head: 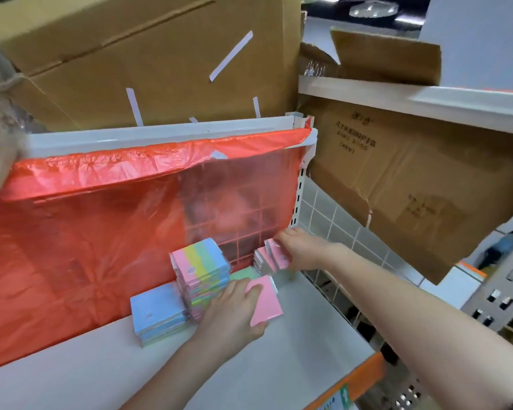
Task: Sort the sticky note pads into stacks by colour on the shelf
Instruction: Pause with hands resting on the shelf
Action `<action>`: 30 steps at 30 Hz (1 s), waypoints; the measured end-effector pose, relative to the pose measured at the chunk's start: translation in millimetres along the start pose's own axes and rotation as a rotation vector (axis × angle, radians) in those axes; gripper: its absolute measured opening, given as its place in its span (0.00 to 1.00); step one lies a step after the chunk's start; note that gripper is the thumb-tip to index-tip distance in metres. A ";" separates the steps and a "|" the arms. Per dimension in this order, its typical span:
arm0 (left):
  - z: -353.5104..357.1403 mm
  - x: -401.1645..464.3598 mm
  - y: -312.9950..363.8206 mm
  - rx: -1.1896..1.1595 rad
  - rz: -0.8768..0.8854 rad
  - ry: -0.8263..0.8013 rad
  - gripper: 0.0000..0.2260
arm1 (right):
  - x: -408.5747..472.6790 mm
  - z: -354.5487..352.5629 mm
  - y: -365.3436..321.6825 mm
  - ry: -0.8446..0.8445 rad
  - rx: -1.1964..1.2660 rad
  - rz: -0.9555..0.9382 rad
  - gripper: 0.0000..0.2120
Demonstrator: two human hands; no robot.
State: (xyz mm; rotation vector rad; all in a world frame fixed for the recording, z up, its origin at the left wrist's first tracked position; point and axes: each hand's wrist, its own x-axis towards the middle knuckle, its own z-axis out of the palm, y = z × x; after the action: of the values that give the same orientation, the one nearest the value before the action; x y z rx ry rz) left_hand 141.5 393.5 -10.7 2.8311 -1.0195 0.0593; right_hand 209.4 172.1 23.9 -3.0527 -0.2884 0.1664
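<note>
The tall multicolour stack (202, 273) of sticky note pads stands on the white shelf (279, 365), against the red plastic sheet (80, 232). Just left of that stack lies a low blue stack (157, 315). Just right of it, the left hand (234, 312) pinches a single pink pad (265, 300) held just above the shelf. Further right of the stack, at the shelf's back corner, the right hand (302, 250) grips the pink stack (268, 258), fingers curled over its top
</note>
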 end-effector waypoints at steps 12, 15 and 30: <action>12.1 -7.4 -5.2 -0.040 -0.124 0.004 0.29 | 38.9 1.1 3.1 -0.218 -0.051 -0.059 0.31; 10.7 -8.4 -2.4 -0.074 -0.143 -0.014 0.29 | 39.9 4.6 5.3 -0.204 -0.027 -0.068 0.31; 1.2 47.6 17.7 -0.104 -0.102 0.116 0.32 | -30.0 41.4 8.2 0.606 0.896 0.307 0.23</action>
State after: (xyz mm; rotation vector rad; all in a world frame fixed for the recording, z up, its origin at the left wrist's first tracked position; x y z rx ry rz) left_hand 166.9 349.7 -6.1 2.7444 -0.8289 0.1531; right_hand 176.8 160.9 -14.8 -2.0939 0.2415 -0.4769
